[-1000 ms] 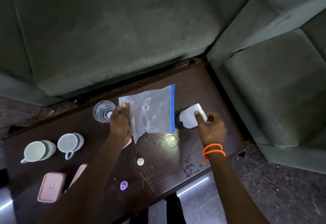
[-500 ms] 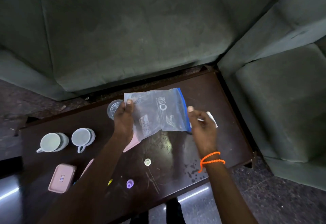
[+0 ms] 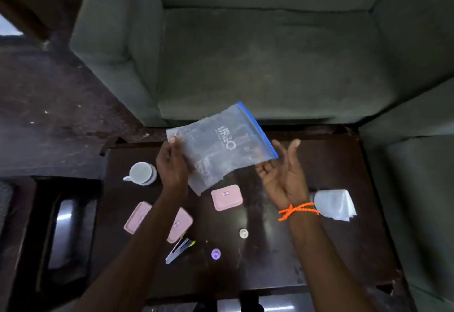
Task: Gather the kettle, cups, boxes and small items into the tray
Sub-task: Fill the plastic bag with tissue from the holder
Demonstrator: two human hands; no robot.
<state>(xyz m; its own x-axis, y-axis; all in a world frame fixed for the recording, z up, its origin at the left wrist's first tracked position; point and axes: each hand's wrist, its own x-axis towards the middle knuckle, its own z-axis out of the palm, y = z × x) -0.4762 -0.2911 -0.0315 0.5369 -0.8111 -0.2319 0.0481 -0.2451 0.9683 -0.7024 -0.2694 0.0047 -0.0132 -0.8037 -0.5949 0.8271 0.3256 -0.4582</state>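
Note:
My left hand (image 3: 172,166) pinches the corner of a clear zip bag (image 3: 218,147) with a blue seal, held above the dark table (image 3: 331,238). My right hand (image 3: 282,171) is open, palm up, beside the bag's blue edge, apart from it. On the table lie a white cup (image 3: 141,173), three pink boxes (image 3: 226,197) (image 3: 137,217) (image 3: 180,224), a white cap (image 3: 243,233), a purple cap (image 3: 215,254), a pen-like item (image 3: 179,250) and a white plastic container (image 3: 334,203) on its side. No tray or kettle is in view.
A grey-green sofa (image 3: 258,53) stands right behind the table, and another seat (image 3: 417,176) borders the right edge. A dark side table (image 3: 61,225) with a glossy top sits at the left. Dark floor (image 3: 49,102) lies at the far left.
The view swung left and closer. My right hand let go of the white container and turned palm up near the bag. The bag rose and tilted in my left hand.

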